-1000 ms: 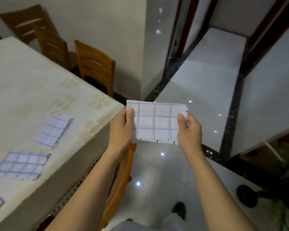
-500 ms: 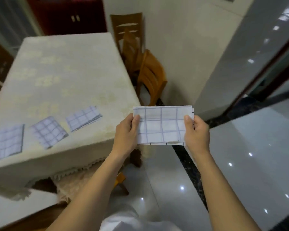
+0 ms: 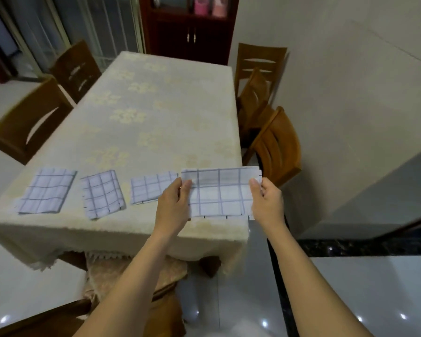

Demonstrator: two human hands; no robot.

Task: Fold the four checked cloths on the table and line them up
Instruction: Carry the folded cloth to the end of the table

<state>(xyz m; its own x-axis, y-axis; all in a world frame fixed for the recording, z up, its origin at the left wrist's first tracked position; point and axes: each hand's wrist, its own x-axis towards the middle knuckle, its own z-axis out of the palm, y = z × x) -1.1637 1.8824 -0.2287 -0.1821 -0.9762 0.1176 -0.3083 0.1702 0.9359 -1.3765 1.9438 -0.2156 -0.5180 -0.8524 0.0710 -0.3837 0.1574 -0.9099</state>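
Head view: the left hand (image 3: pixel 171 205) and right hand (image 3: pixel 267 203) pinch the short ends of a held checked cloth (image 3: pixel 219 193) — a thin, flat folded rectangle — over the table's cream floral tablecloth (image 3: pixel 141 132). Left of the left hand lies a row of three folded cloths (image 3: pixel 102 193).

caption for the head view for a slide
Held by left hand and right hand at the table corner: the fourth folded cloth, beside three folded cloths in a row
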